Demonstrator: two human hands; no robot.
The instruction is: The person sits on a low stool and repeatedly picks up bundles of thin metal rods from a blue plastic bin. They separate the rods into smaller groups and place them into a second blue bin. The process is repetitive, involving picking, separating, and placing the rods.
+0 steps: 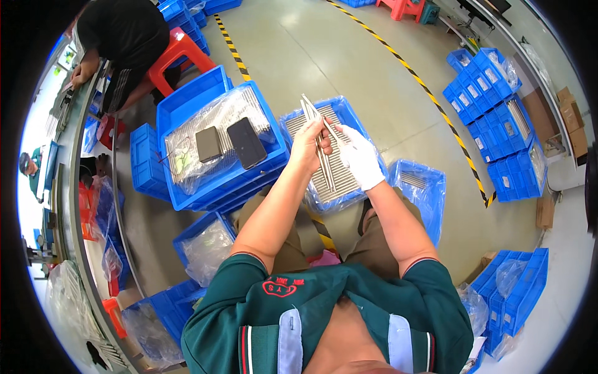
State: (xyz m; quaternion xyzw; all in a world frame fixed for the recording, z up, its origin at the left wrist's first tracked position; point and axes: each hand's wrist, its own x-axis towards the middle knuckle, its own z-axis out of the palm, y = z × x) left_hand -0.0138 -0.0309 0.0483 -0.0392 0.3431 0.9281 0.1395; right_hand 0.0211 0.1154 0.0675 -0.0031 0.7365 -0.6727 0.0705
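Note:
My left hand (pixel 309 144), bare, is closed around several thin metal rods (pixel 307 107) that stick out above and below the fist. On my right hand (pixel 361 161) is a white glove; its fingers are pinched on one end of a metal rod (pixel 330 127) that slants toward the left hand. Both hands are over a blue bin (pixel 354 118) lined with clear plastic, in which many similar rods (pixel 317 181) lie side by side. The gloved fingertips are partly hidden by the hand.
To the left, a stacked blue crate (pixel 215 78) holds plastic-covered rods, a black phone (pixel 246 142) and a dark box (pixel 208 144). A smaller lined blue bin (pixel 430 187) stands at right. Beyond a red stool (pixel 180 56), another person (pixel 124 31) sits at the bench.

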